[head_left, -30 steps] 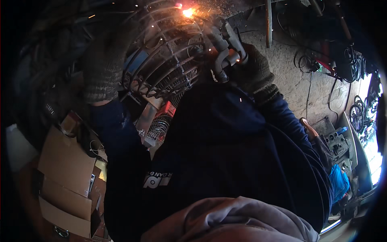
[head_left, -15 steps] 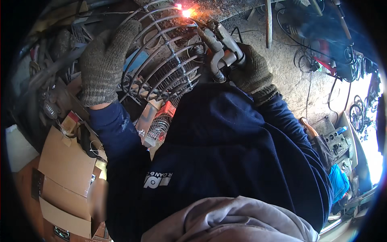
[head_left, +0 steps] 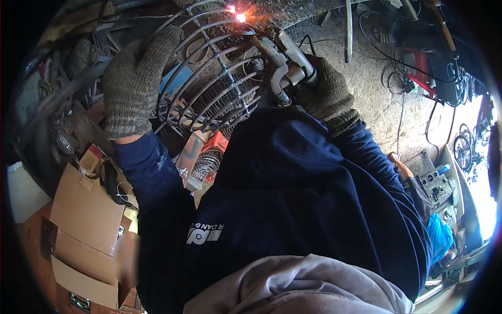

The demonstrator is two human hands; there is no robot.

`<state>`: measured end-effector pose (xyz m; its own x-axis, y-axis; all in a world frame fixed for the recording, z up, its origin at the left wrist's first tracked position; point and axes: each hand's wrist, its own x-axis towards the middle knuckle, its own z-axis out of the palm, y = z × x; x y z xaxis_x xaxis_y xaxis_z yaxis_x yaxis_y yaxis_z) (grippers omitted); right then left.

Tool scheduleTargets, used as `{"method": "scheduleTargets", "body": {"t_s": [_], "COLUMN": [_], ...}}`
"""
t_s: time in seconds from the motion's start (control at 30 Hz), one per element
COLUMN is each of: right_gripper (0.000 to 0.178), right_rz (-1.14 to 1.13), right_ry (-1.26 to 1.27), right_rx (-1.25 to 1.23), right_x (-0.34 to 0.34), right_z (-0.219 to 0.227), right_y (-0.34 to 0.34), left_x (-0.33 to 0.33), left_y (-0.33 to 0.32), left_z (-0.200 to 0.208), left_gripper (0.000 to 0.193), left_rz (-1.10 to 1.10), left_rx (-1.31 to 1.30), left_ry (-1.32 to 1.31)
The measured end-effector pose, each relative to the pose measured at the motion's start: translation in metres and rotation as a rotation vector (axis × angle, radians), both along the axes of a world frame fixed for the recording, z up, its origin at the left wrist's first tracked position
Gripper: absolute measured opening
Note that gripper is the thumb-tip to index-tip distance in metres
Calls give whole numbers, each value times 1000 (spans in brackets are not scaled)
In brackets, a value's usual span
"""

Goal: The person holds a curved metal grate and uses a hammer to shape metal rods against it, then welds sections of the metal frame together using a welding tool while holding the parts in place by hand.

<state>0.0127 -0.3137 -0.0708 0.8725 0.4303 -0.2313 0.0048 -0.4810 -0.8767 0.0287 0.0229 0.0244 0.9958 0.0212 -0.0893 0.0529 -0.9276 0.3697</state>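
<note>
Curved grey metal rods joined into a ribbed, cage-like frame (head_left: 222, 68) fill the upper middle. At its far end two spots glow, the larger a bright weld spot (head_left: 240, 18). My right hand (head_left: 329, 94), in a dark knitted glove, is closed round a worn metal welding electrode holder (head_left: 286, 60), whose jaws point toward the glow. My left hand (head_left: 133, 86), in a similar glove, is at the frame's left side, its tip against the outer rods. Its fingers look bent, but what they grip is hidden.
Opened cardboard boxes (head_left: 86, 214) lie at lower left. Below the frame are a red crate (head_left: 217, 141) and coiled wire (head_left: 206, 165). Cables (head_left: 392, 76) run over the floor at right, near a grey machine (head_left: 436, 183) and a blue bag (head_left: 439, 238). A blurred bar (head_left: 68, 89) crosses the left.
The weld glow has shrunk, with less orange flare round it and thinner smoke at the upper right. The electrode holder has shifted slightly to the left. My left hand has barely moved.
</note>
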Motion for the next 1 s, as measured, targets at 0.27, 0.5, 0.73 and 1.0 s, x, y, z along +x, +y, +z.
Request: {"method": "scheduleTargets", "body": {"t_s": [0.27, 0.5, 0.73, 1.0], "right_gripper": [68, 52, 49, 56], "right_rz": [86, 61, 33, 5], "right_ry": [27, 55, 149, 156], "right_rx": [-86, -278, 3, -27], "right_x": [7, 0, 5, 18], "right_z": [2, -26, -4, 30], "right_y": [0, 9, 8, 6], "left_x": [9, -9, -3, 3], "left_y": [-7, 12, 7, -19], "left_z": [0, -5, -1, 14], "left_gripper": [63, 48, 48, 47], "left_rz": [146, -304, -11, 359], "left_rx": [-45, 631, 175, -234], "left_ry": [111, -97, -18, 180]}}
